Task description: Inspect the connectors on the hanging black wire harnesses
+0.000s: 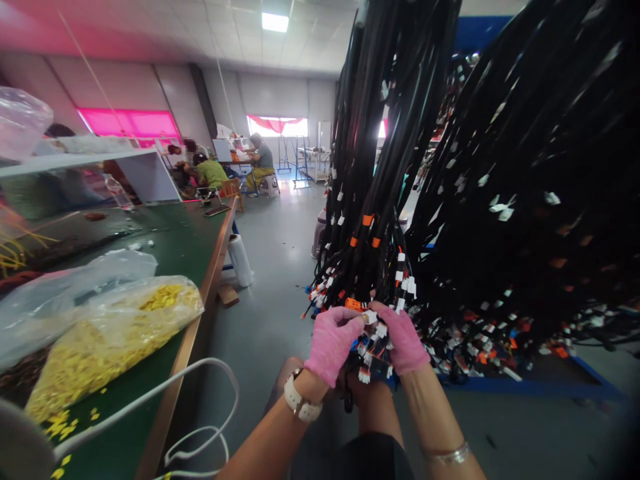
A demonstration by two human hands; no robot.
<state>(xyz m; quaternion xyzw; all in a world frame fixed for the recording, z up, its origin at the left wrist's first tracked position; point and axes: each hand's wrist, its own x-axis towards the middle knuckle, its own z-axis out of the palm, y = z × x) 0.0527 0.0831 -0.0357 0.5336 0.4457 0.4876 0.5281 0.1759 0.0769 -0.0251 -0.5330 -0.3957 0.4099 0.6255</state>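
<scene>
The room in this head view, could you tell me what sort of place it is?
Probably a wire-harness assembly workshop: hanging black cable bundles, a green workbench carrying a bag of yellow parts, and seated workers behind.

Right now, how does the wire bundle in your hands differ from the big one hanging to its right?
The left bundle is narrow and hangs nearly straight down; the right bundle is far wider and slants toward the upper right. Both gloved hands, left hand and right hand, grip the left bundle's connector ends; nobody touches the right bundle. Both are black wires with white and orange connectors.
</scene>
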